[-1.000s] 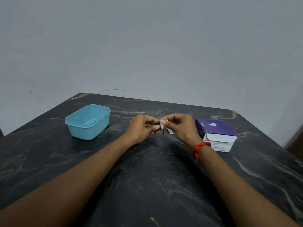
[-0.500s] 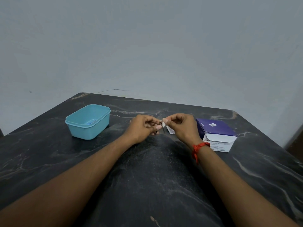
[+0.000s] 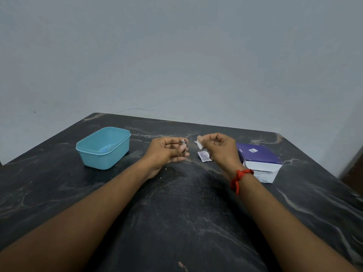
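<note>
While the left hand [image 3: 169, 152] grips a metal piece [image 3: 184, 147], the right hand [image 3: 221, 150] pinches a white scrap [image 3: 198, 143] (paper). Both are apart.

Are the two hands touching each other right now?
No, the left hand, holding a small metal piece, and the right hand, pinching a white paper scrap, are apart with a clear gap between them.

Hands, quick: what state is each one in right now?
Left hand: closed, fingers holding a small metal item.
Right hand: closed, fingers pinching a white wrapper scrap.
</note>
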